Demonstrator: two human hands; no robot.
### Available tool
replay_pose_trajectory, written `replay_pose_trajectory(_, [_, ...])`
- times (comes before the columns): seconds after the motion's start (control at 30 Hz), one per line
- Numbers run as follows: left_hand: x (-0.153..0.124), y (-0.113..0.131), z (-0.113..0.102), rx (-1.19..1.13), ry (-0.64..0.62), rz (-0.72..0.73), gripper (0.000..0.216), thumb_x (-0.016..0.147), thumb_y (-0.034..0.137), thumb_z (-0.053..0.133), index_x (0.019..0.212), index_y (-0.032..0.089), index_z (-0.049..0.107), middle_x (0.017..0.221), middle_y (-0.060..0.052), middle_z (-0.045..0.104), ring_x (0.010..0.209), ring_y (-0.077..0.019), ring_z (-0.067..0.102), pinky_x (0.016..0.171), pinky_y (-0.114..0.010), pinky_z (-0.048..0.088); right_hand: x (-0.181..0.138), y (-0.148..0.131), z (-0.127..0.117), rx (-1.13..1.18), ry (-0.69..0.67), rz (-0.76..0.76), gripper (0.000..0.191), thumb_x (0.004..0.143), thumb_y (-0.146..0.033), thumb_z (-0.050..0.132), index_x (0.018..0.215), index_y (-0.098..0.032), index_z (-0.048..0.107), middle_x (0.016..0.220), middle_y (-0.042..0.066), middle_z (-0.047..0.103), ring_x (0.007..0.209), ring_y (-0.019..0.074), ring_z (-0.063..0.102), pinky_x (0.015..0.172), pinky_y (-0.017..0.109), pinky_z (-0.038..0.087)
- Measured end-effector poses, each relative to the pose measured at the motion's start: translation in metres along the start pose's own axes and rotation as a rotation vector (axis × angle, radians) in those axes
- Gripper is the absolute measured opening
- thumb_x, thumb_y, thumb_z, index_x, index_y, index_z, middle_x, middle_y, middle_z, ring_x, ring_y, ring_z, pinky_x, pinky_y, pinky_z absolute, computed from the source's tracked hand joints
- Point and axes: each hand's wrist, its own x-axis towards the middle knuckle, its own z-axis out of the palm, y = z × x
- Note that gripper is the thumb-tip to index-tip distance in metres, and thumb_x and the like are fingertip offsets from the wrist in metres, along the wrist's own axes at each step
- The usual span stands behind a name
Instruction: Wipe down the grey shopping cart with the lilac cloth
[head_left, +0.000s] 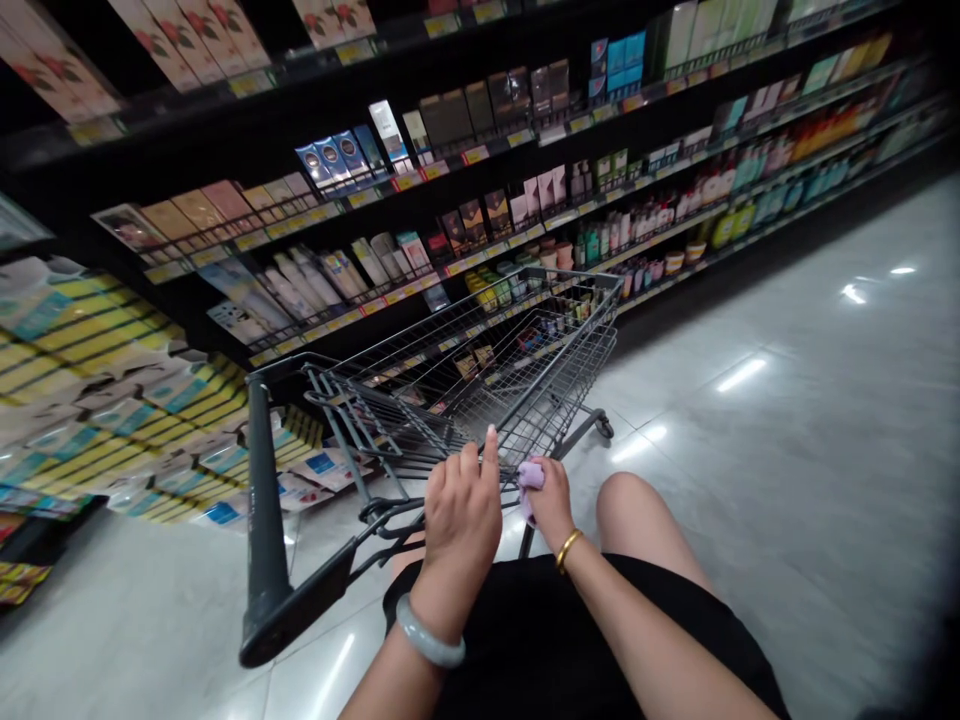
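A metal shopping cart (480,350) stands tilted in front of me in a shop aisle, its grey handle bar (262,520) at the left. My left hand (461,510), with a pale jade bangle on the wrist, rests against the near edge of the cart's basket, forefinger raised and the other fingers curled. My right hand (551,500), with a gold bracelet, is closed on a small lilac cloth (530,478) and presses it against the cart's wire rim. The cart's basket looks empty.
Dark shelves (525,180) with boxes, tubes and bottles run along the aisle behind the cart. Stacked yellow and white packs (97,400) fill the left. Glossy pale floor tiles (787,420) stretch to the right. My knee and black garment (540,640) are below.
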Motion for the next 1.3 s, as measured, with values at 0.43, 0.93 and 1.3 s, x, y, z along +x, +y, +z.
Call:
replay_pose_trajectory(0.43, [-0.005, 0.0, 0.0, -0.008, 0.026, -0.009, 0.058, 0.091, 0.012, 0.046, 0.148, 0.019, 0.04, 0.11, -0.011, 0.061, 0.086, -0.0199, 0.053, 0.079, -0.037, 0.042, -0.001, -0.024, -0.009, 0.03, -0.041, -0.106, 0.029, 0.073, -0.009, 0.057, 0.099, -0.022, 0.062, 0.103, 0.008, 0.056, 0.099, 0.0235, 0.057, 0.09, 0.043, 0.05])
replay_pose_trajectory(0.93, [-0.01, 0.003, -0.008, -0.036, -0.051, -0.028, 0.053, 0.096, 0.015, 0.037, 0.149, 0.021, 0.037, 0.106, -0.012, 0.06, 0.089, -0.0219, 0.053, 0.08, -0.038, 0.037, 0.0, -0.032, -0.025, 0.062, -0.107, -0.071, 0.026, 0.074, -0.015, 0.06, 0.099, -0.023, 0.063, 0.107, 0.006, 0.055, 0.106, 0.0229, 0.055, 0.097, 0.042, 0.047])
replay_pose_trajectory(1.3, [-0.011, 0.002, -0.005, -0.084, -0.036, -0.04, 0.054, 0.095, 0.015, 0.038, 0.148, 0.022, 0.04, 0.109, -0.013, 0.06, 0.091, -0.022, 0.055, 0.079, -0.038, 0.037, -0.001, -0.025, -0.019, 0.004, -0.143, -0.085, 0.026, 0.074, -0.014, 0.06, 0.1, -0.022, 0.062, 0.105, 0.008, 0.054, 0.103, 0.0238, 0.055, 0.095, 0.045, 0.048])
